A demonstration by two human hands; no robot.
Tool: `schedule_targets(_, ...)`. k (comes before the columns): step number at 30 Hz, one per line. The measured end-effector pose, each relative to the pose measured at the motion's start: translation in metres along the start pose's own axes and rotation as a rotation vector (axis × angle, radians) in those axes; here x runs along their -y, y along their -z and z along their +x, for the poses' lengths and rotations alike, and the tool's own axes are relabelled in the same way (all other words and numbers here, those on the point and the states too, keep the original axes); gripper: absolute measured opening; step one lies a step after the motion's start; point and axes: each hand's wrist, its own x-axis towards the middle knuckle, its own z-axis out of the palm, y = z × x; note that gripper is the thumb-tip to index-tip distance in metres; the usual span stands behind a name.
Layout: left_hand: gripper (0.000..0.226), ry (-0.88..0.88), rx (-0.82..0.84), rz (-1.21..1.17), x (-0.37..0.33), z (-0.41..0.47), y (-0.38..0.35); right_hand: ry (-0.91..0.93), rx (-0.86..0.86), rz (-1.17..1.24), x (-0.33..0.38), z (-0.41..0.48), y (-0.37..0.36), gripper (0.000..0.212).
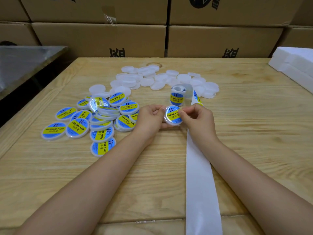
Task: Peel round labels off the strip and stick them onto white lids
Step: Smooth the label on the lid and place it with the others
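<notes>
Currently one white lid (173,116) sits between both hands over the table (254,133), its round label (171,112) seemingly almost seated. The left hand (149,118) curls around the lid's left edge, and the right hand (198,117) pinches the label's right rim. Judging by the piles, roughly half is done: labelled lids (101,119) heap at left, plain lids (152,78) wait behind. The label roll (177,97) stands just beyond the hands, its spent backing strip (199,175) trails under the right wrist, and cardboard boxes (101,38) stand beyond. Nothing seems to block the work.
</notes>
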Motion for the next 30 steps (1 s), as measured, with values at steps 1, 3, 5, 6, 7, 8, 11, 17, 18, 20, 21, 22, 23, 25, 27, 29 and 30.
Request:
schedule_targets(1, 0.016, 0.000, 0.004, -0.008, 0.000, 0.000, 0.000, 0.000, -0.002, -0.001, 0.000, 0.000, 0.000, 0.018)
schedule_targets(3, 0.019, 0.000, 0.017, -0.022, -0.001, 0.000, 0.000, 0.005, -0.010, -0.012, 0.001, -0.001, 0.000, 0.019)
schedule_targets(5, 0.023, 0.000, 0.035, -0.027, -0.002, -0.001, 0.000, 0.021, -0.029, -0.012, 0.003, -0.002, 0.001, 0.019)
schedule_targets(6, 0.023, -0.003, 0.042, -0.029, -0.002, -0.001, 0.000, 0.041, -0.042, -0.016, 0.004, -0.003, 0.001, 0.019)
schedule_targets(7, 0.023, -0.007, 0.046, -0.031, -0.003, -0.002, 0.000, 0.067, -0.057, -0.022, 0.006, -0.004, 0.001, 0.017)
schedule_targets(8, 0.023, -0.010, 0.049, -0.033, -0.003, -0.002, -0.001, 0.092, -0.071, -0.025, 0.007, -0.005, 0.001, 0.014)
schedule_targets(11, 0.024, -0.010, 0.047, -0.059, -0.003, -0.003, -0.002, 0.155, -0.112, -0.030, 0.010, -0.010, 0.000, 0.005)
schedule_targets(17, 0.020, -0.032, 0.049, -0.062, -0.003, -0.006, -0.002, 0.120, -0.076, 0.042, 0.009, -0.008, 0.002, 0.055)
schedule_targets(18, 0.019, -0.040, 0.055, -0.066, -0.003, -0.007, -0.003, 0.098, -0.069, 0.065, 0.008, -0.007, 0.001, 0.038)
schedule_targets(20, 0.019, -0.062, 0.075, -0.076, -0.003, -0.009, -0.006, 0.077, -0.083, 0.087, 0.009, -0.007, 0.000, 0.007)
schedule_targets(21, 0.019, -0.074, 0.086, -0.080, -0.003, -0.011, -0.008, 0.070, -0.102, 0.094, 0.008, -0.007, 0.000, 0.012)
schedule_targets(22, 0.020, -0.083, 0.095, -0.080, -0.003, -0.013, -0.010, 0.063, -0.115, 0.099, 0.007, -0.006, 0.000, 0.018)
schedule_targets(23, 0.021, -0.093, 0.100, -0.074, -0.002, -0.014, -0.011, 0.058, -0.118, 0.093, 0.006, -0.005, 0.000, 0.022)
schedule_targets(25, 0.021, -0.109, 0.100, -0.054, -0.002, -0.015, -0.011, 0.054, -0.109, 0.024, 0.006, -0.006, -0.001, 0.032)
schedule_targets(27, 0.019, -0.103, 0.072, -0.054, -0.003, -0.014, -0.010, 0.067, -0.074, -0.065, 0.006, -0.007, -0.003, 0.037)
schedule_targets(29, 0.016, -0.083, 0.033, -0.087, -0.004, -0.012, -0.006, 0.097, -0.012, -0.126, 0.007, -0.010, -0.007, 0.039)
schedule_targets(30, 0.016, -0.078, 0.023, -0.098, -0.005, -0.011, -0.003, 0.121, 0.016, -0.140, 0.007, -0.012, -0.007, 0.039)
